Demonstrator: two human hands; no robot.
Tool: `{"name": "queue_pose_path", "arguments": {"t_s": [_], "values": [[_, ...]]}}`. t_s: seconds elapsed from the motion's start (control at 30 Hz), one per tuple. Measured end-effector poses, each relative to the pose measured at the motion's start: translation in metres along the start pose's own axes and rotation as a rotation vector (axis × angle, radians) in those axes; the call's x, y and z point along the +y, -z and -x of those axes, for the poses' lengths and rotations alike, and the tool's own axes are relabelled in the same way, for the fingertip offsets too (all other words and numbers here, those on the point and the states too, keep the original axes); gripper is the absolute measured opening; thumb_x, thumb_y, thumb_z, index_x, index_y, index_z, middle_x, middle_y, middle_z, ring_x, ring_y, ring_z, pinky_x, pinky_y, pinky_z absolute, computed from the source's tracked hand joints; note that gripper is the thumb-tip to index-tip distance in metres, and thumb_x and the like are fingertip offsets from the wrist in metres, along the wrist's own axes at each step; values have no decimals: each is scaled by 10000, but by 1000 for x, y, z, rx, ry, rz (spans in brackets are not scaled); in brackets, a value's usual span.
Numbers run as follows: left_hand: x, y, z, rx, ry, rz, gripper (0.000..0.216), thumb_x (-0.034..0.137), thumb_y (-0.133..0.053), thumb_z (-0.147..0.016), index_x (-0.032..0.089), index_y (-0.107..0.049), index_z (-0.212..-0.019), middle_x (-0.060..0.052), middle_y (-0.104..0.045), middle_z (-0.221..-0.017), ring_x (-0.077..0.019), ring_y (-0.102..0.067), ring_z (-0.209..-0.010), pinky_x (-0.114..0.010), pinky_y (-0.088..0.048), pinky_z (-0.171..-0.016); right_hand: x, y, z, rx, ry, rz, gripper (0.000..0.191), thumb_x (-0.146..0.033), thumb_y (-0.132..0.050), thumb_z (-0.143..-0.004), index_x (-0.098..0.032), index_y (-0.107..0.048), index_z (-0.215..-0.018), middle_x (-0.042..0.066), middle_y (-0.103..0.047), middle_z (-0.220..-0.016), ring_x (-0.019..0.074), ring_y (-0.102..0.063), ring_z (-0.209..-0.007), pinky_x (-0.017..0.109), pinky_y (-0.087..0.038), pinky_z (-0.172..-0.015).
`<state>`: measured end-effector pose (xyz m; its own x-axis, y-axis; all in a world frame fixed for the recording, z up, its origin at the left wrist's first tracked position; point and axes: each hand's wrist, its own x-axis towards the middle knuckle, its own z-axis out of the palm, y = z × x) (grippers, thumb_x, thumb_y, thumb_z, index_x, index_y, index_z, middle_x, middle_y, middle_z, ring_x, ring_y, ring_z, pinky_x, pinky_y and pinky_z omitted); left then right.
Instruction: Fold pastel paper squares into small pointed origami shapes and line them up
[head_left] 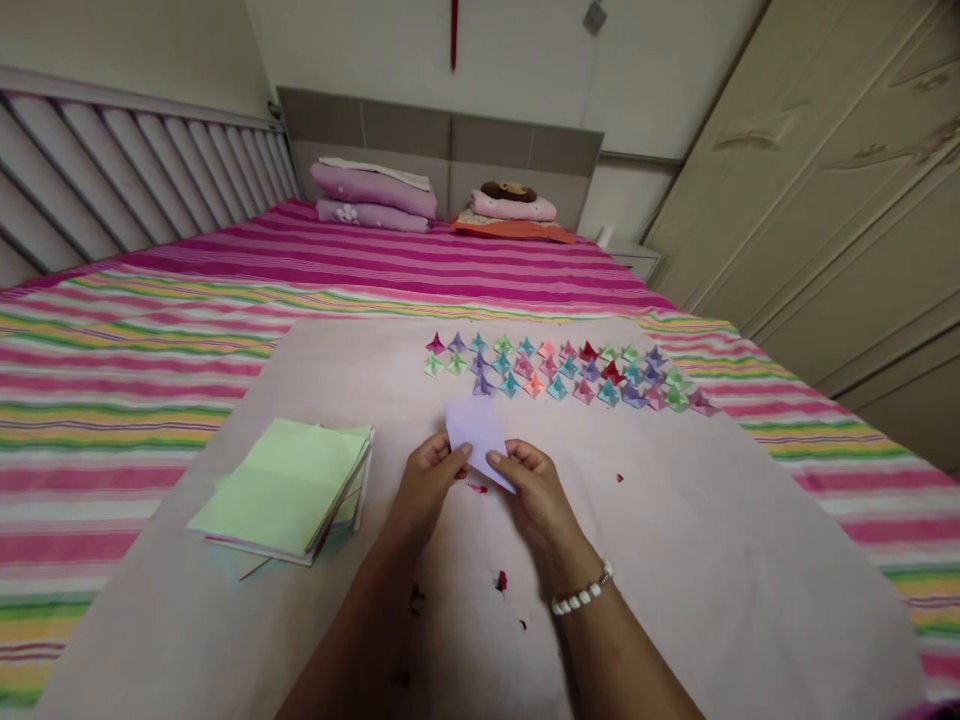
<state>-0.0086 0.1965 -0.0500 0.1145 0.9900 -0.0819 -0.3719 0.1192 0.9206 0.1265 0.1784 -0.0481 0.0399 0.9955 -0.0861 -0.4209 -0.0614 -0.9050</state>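
Note:
My left hand (429,482) and my right hand (534,487) both pinch a small pale lilac sheet of paper (477,428) just above a light board (675,560) that lies on the bed. The fingers of each hand are closed on the paper's lower edge. A white bead bracelet (582,596) circles my right wrist. Beyond the paper lie several small folded paper shapes (570,375) in many colours, set in rows. To the left of my left hand sits a stack of coloured paper sheets (289,487) with a green one on top.
Small red paper scraps (501,580) dot the board near my arms. The bed has a pink, green and yellow striped cover (135,340). Pillows (373,195) lie at the headboard. A slatted rail (112,170) runs along the left, wardrobe doors (840,200) along the right.

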Motion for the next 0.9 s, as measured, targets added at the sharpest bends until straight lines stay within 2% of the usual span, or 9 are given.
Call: {"name": "queue_pose_path", "arguments": {"t_s": [0.1, 0.2, 0.37, 0.5, 0.6, 0.73, 0.8, 0.9], "values": [[4, 0, 0, 17, -20, -71, 213, 340, -752, -651, 147, -678, -704, 25, -569, -567, -93, -482, -545, -213, -368, -563, -1, 1, 0, -13, -16, -27, 211, -332, -803, -620, -186, -698, -731, -7, -688, -652, 137, -581, -580, 270, -471, -606], [5, -3, 2, -20, -1, -121, 215, 343, -754, -643, 147, -679, -690, 31, -562, -543, -91, -474, -521, -215, -362, -542, -1, 1, 0, -8, -41, -66, 242, -321, -813, -610, -186, -699, -774, -1, -703, -670, 153, -609, -589, 286, -488, -618], [5, -7, 4, -88, -5, -113, 233, 346, -769, -629, 150, -678, -715, 7, -622, -593, -121, -548, -563, -245, -432, -589, 0, 1, 0, 7, -67, -88, 236, -297, -816, -605, -169, -688, -756, 5, -709, -653, 149, -604, -541, 279, -482, -567], [4, -6, 2, -32, -35, -62, 288, 323, -798, -592, 151, -663, -779, -10, -674, -675, -130, -592, -598, -254, -466, -612, 0, -1, 1, -36, -63, -104, 255, -298, -814, -609, -173, -711, -806, 23, -737, -723, 168, -633, -596, 303, -499, -618], [4, -4, 1, 44, -68, -31, 333, 266, -829, -536, 163, -590, -743, 18, -648, -626, -109, -582, -565, -220, -455, -567, -1, -3, 1, -45, -47, -122, 262, -299, -804, -627, -180, -721, -845, 35, -747, -781, 201, -659, -694, 335, -516, -686], [3, -6, 2, 14, -133, -51, 316, 229, -811, -560, 172, -525, -682, 63, -572, -552, -72, -533, -519, -180, -426, -522, -1, -2, 0, -4, 4, -170, 217, -300, -773, -679, -183, -722, -855, 33, -744, -798, 206, -662, -760, 337, -517, -731], [4, -8, 3, -23, -159, -74, 269, 243, -786, -595, 161, -596, -767, 50, -600, -598, -79, -556, -554, -191, -445, -545, 0, -1, -1, 16, 26, -189, 203, -290, -764, -694, -187, -722, -863, 27, -740, -802, 195, -656, -760, 327, -512, -739], [5, -10, 5, -59, -163, -106, 392, 249, -754, -629, 153, -657, -997, 19, -658, -700, -101, -596, -620, -227, -482, -606, 1, 0, -2, 36, 46, -201, 200, -278, -762, -697, -194, -721, -874, 18, -732, -799, 179, -641, -728, 311, -506, -714]]}}
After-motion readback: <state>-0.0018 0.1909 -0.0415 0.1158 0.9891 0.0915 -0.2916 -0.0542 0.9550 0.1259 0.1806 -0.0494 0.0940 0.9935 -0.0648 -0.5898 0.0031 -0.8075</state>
